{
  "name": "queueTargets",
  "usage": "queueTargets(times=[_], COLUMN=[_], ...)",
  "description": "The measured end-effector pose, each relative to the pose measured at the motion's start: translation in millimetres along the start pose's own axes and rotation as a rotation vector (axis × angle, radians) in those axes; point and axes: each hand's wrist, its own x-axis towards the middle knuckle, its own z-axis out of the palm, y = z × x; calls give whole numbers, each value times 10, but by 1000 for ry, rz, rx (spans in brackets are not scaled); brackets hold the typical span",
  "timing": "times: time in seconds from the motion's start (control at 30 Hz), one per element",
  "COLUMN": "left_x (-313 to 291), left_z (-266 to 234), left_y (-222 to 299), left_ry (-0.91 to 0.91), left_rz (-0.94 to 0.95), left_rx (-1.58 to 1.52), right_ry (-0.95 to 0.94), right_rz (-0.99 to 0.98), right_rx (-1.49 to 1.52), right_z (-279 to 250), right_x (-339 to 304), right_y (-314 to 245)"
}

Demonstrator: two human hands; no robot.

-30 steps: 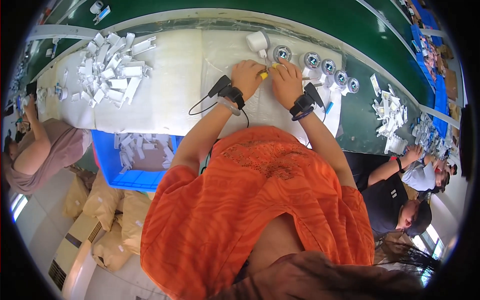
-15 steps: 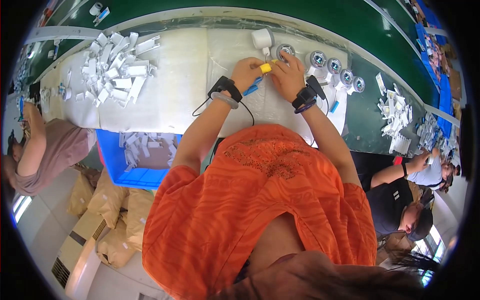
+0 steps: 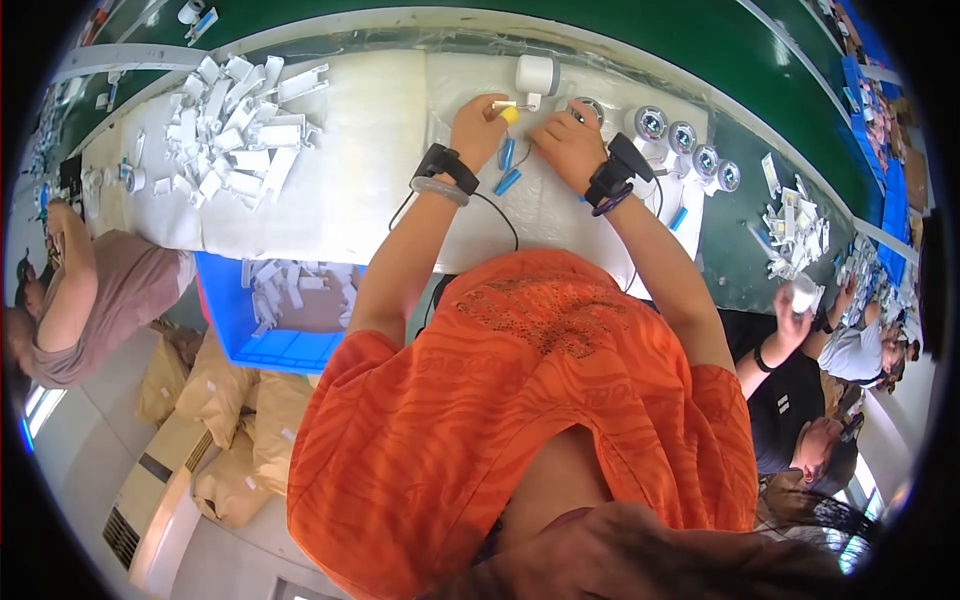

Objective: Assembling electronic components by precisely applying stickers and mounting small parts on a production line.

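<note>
My left hand pinches a small yellow piece; a thin white bit shows just above it. To its right, my right hand has its fingers curled over the table; what lies in its fingertips is too small to make out. A white cylindrical lamp housing with a short neck lies just beyond both hands. Partly behind my right fingers is a round lamp head with a grey rim. Two blue tube-like pieces and a thin wire lie between my wrists.
White plastic brackets are heaped at the left. Several round lamp heads stand in a row at the right, with another white parts pile beyond. A blue bin sits below the table's edge. Co-workers work on both sides.
My hands have moved apart; the yellow piece, between both hands before, is now with the left one only. A co-worker's hand at right has raised a white round part.
</note>
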Motion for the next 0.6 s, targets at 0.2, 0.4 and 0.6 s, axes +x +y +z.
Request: queueTargets(times=[0.2, 0.4, 0.6], left_x=[-134, -121, -78], left_z=[64, 81, 108], left_y=[71, 67, -75], left_ry=[196, 323, 157], left_rz=[430, 780, 339], left_rx=[431, 595, 186], right_ry=[-17, -96, -131], right_rz=[21, 128, 152], right_rx=[2, -70, -146], right_z=[-3, -29, -68], right_x=[35, 41, 41], right_y=[-24, -118, -161])
